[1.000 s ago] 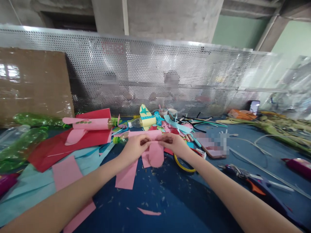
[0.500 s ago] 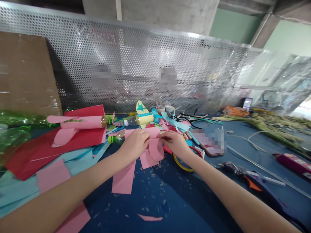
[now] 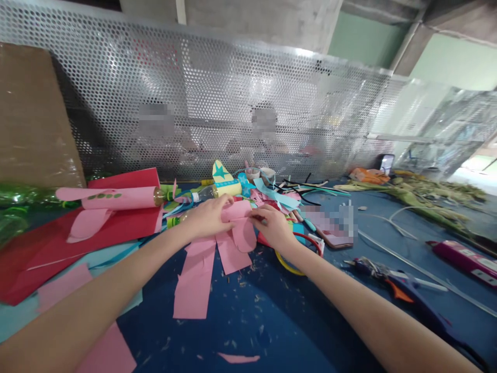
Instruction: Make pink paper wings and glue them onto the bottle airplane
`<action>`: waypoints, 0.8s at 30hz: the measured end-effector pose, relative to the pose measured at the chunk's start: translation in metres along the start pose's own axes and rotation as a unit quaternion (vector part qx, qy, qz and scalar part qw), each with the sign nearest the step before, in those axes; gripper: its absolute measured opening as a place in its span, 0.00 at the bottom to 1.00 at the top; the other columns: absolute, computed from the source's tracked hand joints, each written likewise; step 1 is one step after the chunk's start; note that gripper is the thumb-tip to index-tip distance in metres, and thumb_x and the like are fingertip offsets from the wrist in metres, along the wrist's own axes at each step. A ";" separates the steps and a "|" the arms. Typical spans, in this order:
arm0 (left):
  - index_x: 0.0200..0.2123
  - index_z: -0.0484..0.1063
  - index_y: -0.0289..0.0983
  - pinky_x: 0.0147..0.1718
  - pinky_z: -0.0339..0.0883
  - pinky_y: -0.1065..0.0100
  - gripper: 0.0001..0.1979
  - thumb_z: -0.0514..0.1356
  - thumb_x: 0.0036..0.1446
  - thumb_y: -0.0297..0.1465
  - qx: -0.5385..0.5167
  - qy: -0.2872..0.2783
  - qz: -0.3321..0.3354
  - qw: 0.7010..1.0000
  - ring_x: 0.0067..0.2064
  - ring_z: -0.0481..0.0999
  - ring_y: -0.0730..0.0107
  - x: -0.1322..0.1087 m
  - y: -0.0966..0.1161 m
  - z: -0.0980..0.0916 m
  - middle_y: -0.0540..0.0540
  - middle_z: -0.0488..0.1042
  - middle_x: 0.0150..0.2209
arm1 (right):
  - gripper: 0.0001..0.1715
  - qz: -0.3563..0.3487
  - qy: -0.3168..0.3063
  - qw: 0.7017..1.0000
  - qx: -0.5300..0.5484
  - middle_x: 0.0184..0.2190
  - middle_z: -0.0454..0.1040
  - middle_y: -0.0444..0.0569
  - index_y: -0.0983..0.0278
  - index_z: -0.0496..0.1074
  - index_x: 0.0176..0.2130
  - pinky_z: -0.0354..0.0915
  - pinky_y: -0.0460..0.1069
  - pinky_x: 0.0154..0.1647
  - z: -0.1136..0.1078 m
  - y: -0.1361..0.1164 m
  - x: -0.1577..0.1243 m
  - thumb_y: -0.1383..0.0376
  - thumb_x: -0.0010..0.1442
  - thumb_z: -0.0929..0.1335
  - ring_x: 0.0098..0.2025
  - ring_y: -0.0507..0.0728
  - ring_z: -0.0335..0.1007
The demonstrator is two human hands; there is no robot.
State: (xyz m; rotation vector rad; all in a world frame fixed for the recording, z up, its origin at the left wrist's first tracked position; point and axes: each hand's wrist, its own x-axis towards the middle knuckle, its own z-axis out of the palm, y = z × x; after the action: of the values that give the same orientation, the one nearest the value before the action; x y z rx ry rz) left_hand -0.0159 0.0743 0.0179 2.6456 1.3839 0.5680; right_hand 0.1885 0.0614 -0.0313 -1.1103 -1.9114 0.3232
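In the head view a small plastic bottle wrapped in pink paper [image 3: 237,210] lies in front of me, its green cap [image 3: 173,221] pointing left. My left hand [image 3: 209,218] is wrapped over the bottle, thumb on the near side, and covers most of its clear neck. A rounded pink paper flap [image 3: 245,235] hangs from the wrapped side. Thumb and fingers of my right hand [image 3: 274,225] pinch at the right edge of the pink paper beside the flap. Loose pink paper pieces [image 3: 194,285] lie below my left hand.
A pink-covered bottle [image 3: 124,198] rests on red paper [image 3: 97,233] at left. Behind my hands is a yellow-wrapped bottle [image 3: 227,189]. On the right are tape rolls [image 3: 289,265], a phone [image 3: 336,233], a glue gun [image 3: 415,298] and a purple bottle [image 3: 466,259]. A perforated metal panel [image 3: 233,103] stands behind.
My left hand has spread further over the bottle, thumb now apart from the fingers, and hides more of its neck. My right hand stays at the paper's right edge. The view has shifted slightly.
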 end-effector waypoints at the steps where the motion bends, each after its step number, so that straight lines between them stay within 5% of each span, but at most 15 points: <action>1: 0.47 0.63 0.41 0.41 0.66 0.61 0.22 0.61 0.50 0.41 0.002 0.002 -0.001 1.000 0.45 0.75 0.53 0.000 0.000 0.000 0.41 0.73 0.47 | 0.11 0.001 0.004 1.000 -0.001 0.35 0.77 0.49 0.62 0.79 0.35 0.68 0.51 0.42 0.000 0.001 0.000 0.73 0.55 0.67 0.38 0.57 0.73; 12: 0.49 0.64 0.39 0.38 0.66 0.61 0.19 0.55 0.57 0.42 0.031 0.027 -0.022 0.999 0.46 0.75 0.50 -0.001 0.001 0.004 0.39 0.74 0.49 | 0.11 0.029 0.025 0.999 0.010 0.32 0.78 0.47 0.60 0.78 0.34 0.68 0.50 0.38 0.001 0.001 0.003 0.72 0.54 0.67 0.34 0.56 0.73; 24: 0.54 0.62 0.38 0.42 0.67 0.56 0.23 0.55 0.58 0.41 0.043 -0.015 -0.033 0.998 0.50 0.74 0.46 -0.003 0.008 -0.003 0.38 0.72 0.53 | 0.05 0.075 0.005 0.996 0.056 0.29 0.77 0.45 0.62 0.72 0.31 0.69 0.49 0.35 0.002 0.001 0.003 0.71 0.53 0.67 0.32 0.54 0.74</action>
State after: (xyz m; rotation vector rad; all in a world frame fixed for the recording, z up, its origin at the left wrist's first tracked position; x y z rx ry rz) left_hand -0.0120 0.0671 0.0219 2.6506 1.5138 0.4711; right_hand 0.1868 0.0646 -0.0312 -1.1798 -1.7823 0.5000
